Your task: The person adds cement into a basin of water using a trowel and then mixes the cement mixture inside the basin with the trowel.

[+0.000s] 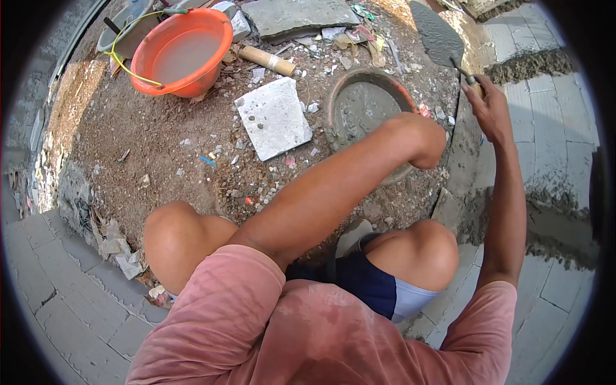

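Note:
My right hand (489, 108) is closed around the handle of a trowel (437, 37), whose broad grey blade points up and away, coated with wet mortar. Bent at the wrist, my left hand (425, 142) hangs over the right rim of a round mortar tub (335, 96); its fingers are turned from view, so whether they grip anything is hidden. Grey wet mortar (367, 106) fills much of that tub, and my left forearm covers its near part.
An orange basin (206, 76) of cloudy water stands at upper left. Near it lie a cardboard-like tube (267, 59), a white block (274, 119) and a stone slab (298, 16). Block walls with mortar (555, 196) run along the right. Rubble litters the ground.

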The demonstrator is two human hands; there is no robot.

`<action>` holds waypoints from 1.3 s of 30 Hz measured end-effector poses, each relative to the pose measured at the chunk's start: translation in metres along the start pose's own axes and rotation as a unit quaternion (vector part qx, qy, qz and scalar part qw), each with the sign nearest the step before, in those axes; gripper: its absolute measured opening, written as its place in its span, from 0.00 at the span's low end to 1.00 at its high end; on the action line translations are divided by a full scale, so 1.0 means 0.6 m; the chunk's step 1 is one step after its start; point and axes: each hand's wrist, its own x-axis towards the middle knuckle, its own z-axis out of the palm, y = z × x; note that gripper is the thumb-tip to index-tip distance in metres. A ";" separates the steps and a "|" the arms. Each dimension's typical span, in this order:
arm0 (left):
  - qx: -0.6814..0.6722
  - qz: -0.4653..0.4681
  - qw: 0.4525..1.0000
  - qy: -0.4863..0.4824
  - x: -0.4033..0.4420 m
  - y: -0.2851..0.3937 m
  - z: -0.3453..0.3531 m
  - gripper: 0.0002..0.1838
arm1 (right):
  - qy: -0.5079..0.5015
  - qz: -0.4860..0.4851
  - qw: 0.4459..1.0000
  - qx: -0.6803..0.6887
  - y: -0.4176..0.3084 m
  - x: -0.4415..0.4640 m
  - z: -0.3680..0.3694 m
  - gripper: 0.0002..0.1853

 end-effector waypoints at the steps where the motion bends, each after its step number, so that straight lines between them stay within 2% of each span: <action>1: -0.008 0.002 0.997 0.082 0.009 -0.033 -0.025 0.16 | -0.002 0.082 0.994 0.069 0.019 -0.022 -0.033 0.17; 2: -0.031 -0.065 0.978 0.194 0.010 -0.066 -0.049 0.14 | 0.012 0.107 0.992 0.068 0.033 -0.049 -0.068 0.16; 3: -0.031 -0.140 0.956 0.257 0.014 -0.101 -0.075 0.14 | 0.001 0.127 0.990 0.055 0.051 -0.075 -0.100 0.15; 4: -0.022 -0.179 0.933 0.310 0.038 -0.160 -0.080 0.14 | -0.018 0.108 0.994 -0.019 0.063 -0.103 -0.130 0.14; 5: -0.020 -0.196 0.934 0.297 0.045 -0.215 -0.082 0.23 | -0.057 0.097 0.992 -0.050 0.074 -0.131 -0.155 0.14; 6: -0.013 -0.205 0.931 0.303 0.047 -0.261 -0.074 0.27 | -0.096 0.084 0.989 -0.081 0.080 -0.152 -0.171 0.15; 7: -0.006 -0.215 0.927 0.306 0.046 -0.300 -0.068 0.31 | -0.074 0.031 0.990 -0.120 0.080 -0.167 -0.163 0.16; 9: 0.039 -0.256 0.932 0.255 0.035 -0.358 -0.074 0.35 | -0.033 -0.074 0.977 -0.195 0.056 -0.190 -0.123 0.19; 10: 0.110 -0.232 0.943 0.211 0.019 -0.393 -0.078 0.33 | -0.098 0.027 0.970 -0.219 -0.010 -0.182 -0.109 0.20; 11: 0.196 -0.184 0.955 0.126 -0.028 -0.382 -0.100 0.31 | -0.099 -0.022 0.964 -0.246 -0.007 -0.178 -0.077 0.16; 12: 0.258 -0.194 0.946 0.015 -0.052 -0.388 -0.113 0.27 | -0.100 -0.062 0.959 -0.256 -0.014 -0.172 -0.042 0.13; 13: 0.286 -0.171 0.942 -0.037 -0.103 -0.365 -0.123 0.23 | -0.133 -0.080 0.946 -0.285 -0.024 -0.162 -0.004 0.10; 14: 0.265 -0.185 0.945 -0.054 -0.159 -0.332 -0.123 0.21 | -0.138 -0.117 0.941 -0.286 -0.013 -0.160 0.049 0.08; 15: 0.224 -0.166 0.959 -0.045 -0.219 -0.335 -0.113 0.22 | -0.194 -0.118 0.921 -0.316 -0.019 -0.160 0.097 0.08; 16: 0.166 -0.175 0.970 -0.036 -0.284 -0.328 -0.099 0.22 | -0.281 -0.116 0.904 -0.301 -0.037 -0.160 0.137 0.09; 17: 0.109 -0.181 0.977 -0.002 -0.360 -0.343 -0.072 0.21 | -0.303 -0.147 0.906 -0.256 -0.037 -0.164 0.173 0.11; 20: 0.023 -0.377 0.922 -0.081 -0.572 -0.302 0.000 0.18 | -0.400 -0.063 0.907 -0.115 -0.050 -0.124 0.192 0.13; 21: 0.003 -0.393 0.915 -0.091 -0.653 -0.310 0.056 0.18 | -0.423 -0.018 0.906 0.001 -0.024 -0.113 0.201 0.14; 22: -0.022 -0.414 0.902 -0.125 -0.721 -0.298 0.112 0.19 | -0.446 0.047 0.892 0.055 -0.013 -0.103 0.193 0.13; 24: -0.179 -0.493 0.843 -0.121 -0.816 -0.237 0.245 0.24 | -0.491 0.179 0.837 0.161 -0.012 -0.092 0.163 0.11; 25: -0.245 -0.521 0.808 -0.126 -0.873 -0.219 0.331 0.26 | -0.469 0.208 0.836 0.196 -0.019 -0.089 0.142 0.10; 26: -0.276 -0.521 0.798 -0.123 -0.879 -0.165 0.383 0.27 | -0.443 0.202 0.854 0.182 -0.023 -0.079 0.125 0.10; 27: -0.259 -0.482 0.828 -0.123 -0.872 -0.114 0.422 0.28 | -0.419 0.198 0.870 0.170 -0.025 -0.075 0.113 0.11; 28: -0.368 -0.517 0.773 -0.023 -0.836 -0.086 0.425 0.28 | -0.392 0.194 0.885 0.158 -0.021 -0.071 0.108 0.11; 29: -0.467 -0.538 0.697 0.078 -0.796 -0.051 0.422 0.29 | -0.369 0.049 0.927 0.040 0.008 -0.060 0.116 0.12; 30: -0.554 -0.546 0.603 0.177 -0.760 -0.015 0.414 0.30 | -0.299 -0.006 0.953 -0.041 0.006 -0.063 0.126 0.12; 32: -0.680 -0.522 0.368 0.361 -0.719 0.038 0.394 0.32 | -0.149 -0.119 0.962 -0.197 -0.009 -0.074 0.151 0.13; 33: -0.688 -0.495 0.364 0.387 -0.710 0.043 0.382 0.35 | -0.210 -0.098 0.938 -0.259 -0.004 -0.077 0.187 0.13; 34: -0.677 -0.468 0.381 0.421 -0.692 0.050 0.360 0.37 | -0.231 -0.140 0.926 -0.264 -0.014 -0.091 0.205 0.12; 36: -0.649 -0.412 0.415 0.486 -0.659 0.060 0.304 0.39 | -0.357 -0.138 0.893 -0.239 -0.030 -0.108 0.235 0.12; 39: -0.492 -0.366 0.640 0.462 -0.651 0.053 0.263 0.44 | -0.390 -0.077 0.913 -0.096 -0.033 -0.116 0.225 0.14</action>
